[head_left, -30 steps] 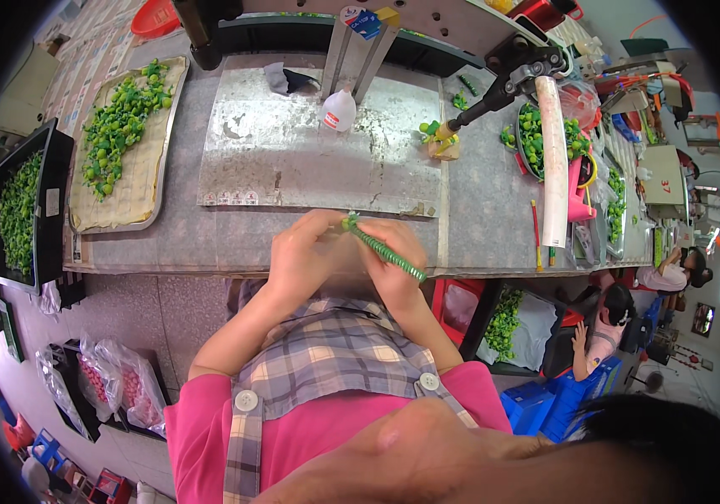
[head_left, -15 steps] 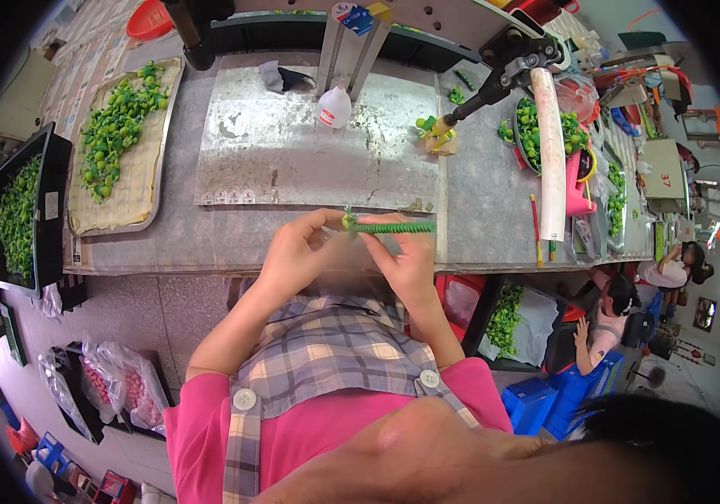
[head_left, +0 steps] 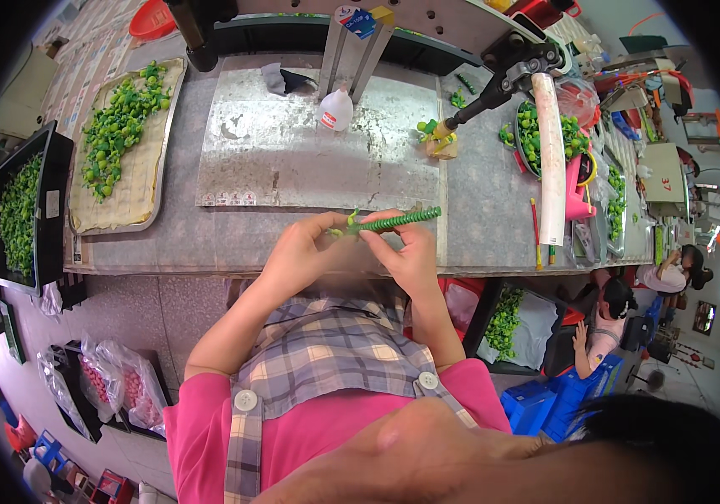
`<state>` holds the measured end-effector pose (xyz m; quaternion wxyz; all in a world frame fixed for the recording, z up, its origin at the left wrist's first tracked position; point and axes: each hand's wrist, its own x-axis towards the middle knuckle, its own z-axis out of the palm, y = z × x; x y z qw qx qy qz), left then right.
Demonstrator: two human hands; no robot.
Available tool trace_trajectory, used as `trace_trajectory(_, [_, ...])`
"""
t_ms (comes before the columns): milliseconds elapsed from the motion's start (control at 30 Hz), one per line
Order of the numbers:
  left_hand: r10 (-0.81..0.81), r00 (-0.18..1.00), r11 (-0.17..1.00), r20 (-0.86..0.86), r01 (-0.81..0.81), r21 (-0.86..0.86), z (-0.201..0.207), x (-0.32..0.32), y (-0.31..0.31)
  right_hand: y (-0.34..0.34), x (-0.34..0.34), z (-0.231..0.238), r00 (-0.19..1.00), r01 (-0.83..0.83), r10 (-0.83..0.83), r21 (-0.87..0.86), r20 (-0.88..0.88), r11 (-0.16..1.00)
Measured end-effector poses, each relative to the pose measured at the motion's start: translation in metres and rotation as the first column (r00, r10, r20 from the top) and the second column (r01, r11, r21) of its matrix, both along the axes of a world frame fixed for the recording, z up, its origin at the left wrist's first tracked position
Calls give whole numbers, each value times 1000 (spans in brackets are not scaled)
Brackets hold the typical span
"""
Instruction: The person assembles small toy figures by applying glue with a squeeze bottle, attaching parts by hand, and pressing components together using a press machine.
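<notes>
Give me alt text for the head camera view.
A person's right hand holds a ribbed green stick, with the left hand at its yellow-green end, at a workbench. Beyond are a metal sheet, a white bottle and, further left, a tray of green pieces.

- Table (head_left: 209, 239) before me, plate (head_left: 293, 160) on it.
- Block (head_left: 446, 149) at plate's right edge.
- Tray (head_left: 118, 228) left of plate; bin (head_left: 55, 168) farther left.
- Pipe (head_left: 551, 168) right of block.
- My left hand (head_left: 297, 256), right hand (head_left: 409, 256) this side of plate; coil (head_left: 402, 219) in right.
</notes>
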<state>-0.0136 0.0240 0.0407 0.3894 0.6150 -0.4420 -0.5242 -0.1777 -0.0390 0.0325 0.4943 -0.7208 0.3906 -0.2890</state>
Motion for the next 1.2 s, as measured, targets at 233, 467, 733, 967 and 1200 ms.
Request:
trace_trajectory(233, [26,999,1000,40,-27,11,0,-1,-1,3,0,-5,995,53,-44,-108,86,993])
trace_trajectory(467, [63,997,989,36,-58,-135,-2,-4,3,6,2,-2,992,79,-55,-219,117,972])
trace_trajectory(733, [78,994,950,79,-50,-307,4,-8,5,6,0,1,992,61,-26,-295,121,954])
trace_trajectory(967, [102,990,944,94,-67,-323,7,-11,7,6,1,7,993,49,-6,-376,116,925])
trace_trajectory(1200, [96,989,913,111,-43,-405,7,-10,9,7,1,8,996,50,-7,-470,94,881])
